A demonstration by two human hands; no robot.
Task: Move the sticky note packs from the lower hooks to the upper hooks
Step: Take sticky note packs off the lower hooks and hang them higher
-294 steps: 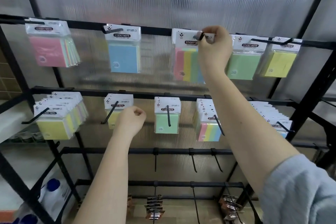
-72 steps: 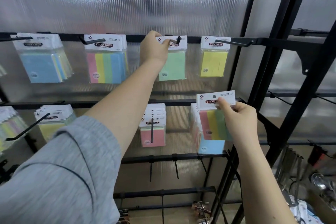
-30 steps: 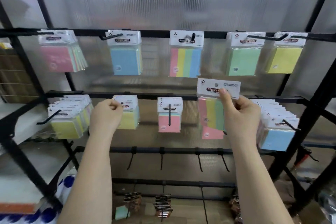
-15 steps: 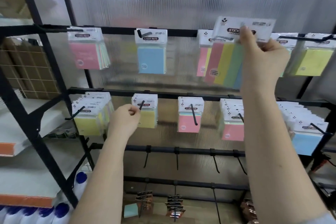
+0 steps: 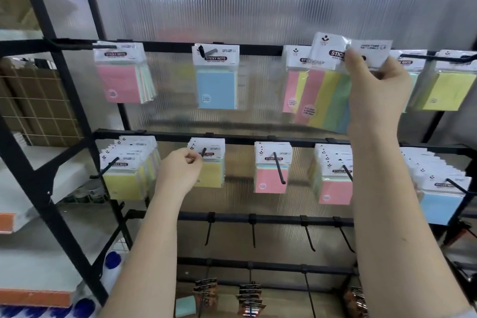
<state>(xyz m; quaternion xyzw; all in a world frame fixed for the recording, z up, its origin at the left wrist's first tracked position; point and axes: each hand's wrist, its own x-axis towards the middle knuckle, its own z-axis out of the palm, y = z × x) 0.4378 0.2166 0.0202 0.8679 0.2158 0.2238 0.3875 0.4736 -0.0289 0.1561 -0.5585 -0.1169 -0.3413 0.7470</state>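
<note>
My right hand [image 5: 375, 85] pinches a striped multicolour sticky note pack [image 5: 326, 95] by its white header, raised at the upper rail in front of another striped pack [image 5: 294, 80] hanging there. My left hand [image 5: 178, 173] pinches the header of a yellow pack [image 5: 211, 173] on a lower hook [image 5: 204, 151]. The upper rail [image 5: 258, 48] also carries pink [image 5: 121, 77], blue [image 5: 218, 80], green and yellow [image 5: 447, 85] packs. On the lower rail [image 5: 240, 140] hang stacks of yellow [image 5: 124, 178], pink [image 5: 272, 170], pink [image 5: 334, 178] and blue [image 5: 441, 193] packs.
A third rail [image 5: 278, 219] below has several bare hooks. Lower still hang small dark packets [image 5: 250, 294]. Black rack posts [image 5: 64, 100] stand left and right. White shelves [image 5: 31, 173] and blue-capped bottles [image 5: 111, 263] sit at the left.
My right hand has brought the striped pack closer to the upper rail, over the striped pack hanging there. My left hand stays at the yellow pack on the lower hook.
</note>
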